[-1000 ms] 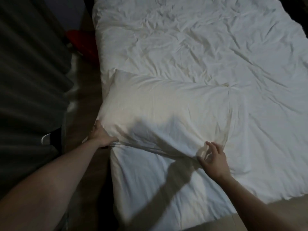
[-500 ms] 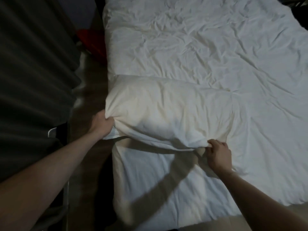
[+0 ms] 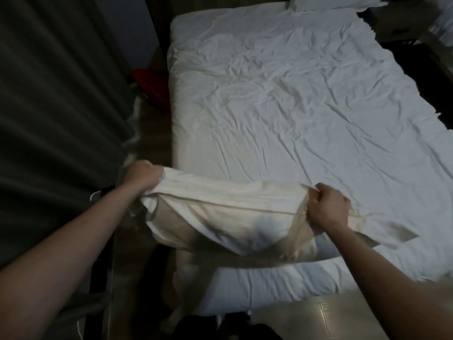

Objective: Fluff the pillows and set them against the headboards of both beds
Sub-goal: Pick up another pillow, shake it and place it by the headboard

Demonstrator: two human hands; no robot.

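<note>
Pillow: the cream pillow (image 3: 220, 217) is lifted clear of the bed (image 3: 294, 119), held lengthwise between both hands over the near end of the mattress, its body sagging below the grip line.
Left hand: the left hand (image 3: 142, 177) clenches the left corner of the case, fingers curled tight into bunched fabric.
Right hand: the right hand (image 3: 328, 207) pinches the right corner, fingers closed on a fold of cloth; a loose flap of the case trails to the right.
Step in hand: judged to be the fluffing, with the pillow raised by its two corners.
Method advised: grip filling as well as cloth, since the case alone appears gathered in both fists; shake in short drops, then press the ends inward to spread the fill evenly.
Risk: the insert may slide toward the open flap if only the case is held.
Bed: rumpled white sheet, nothing lying on its middle.
Far end: a second white pillow (image 3: 331, 2) lies at the top edge of the view; the headboard itself cannot be made out.
Surroundings: dark curtain (image 3: 54, 94) at left, a red object (image 3: 152, 87) on the floor beside the bed.
</note>
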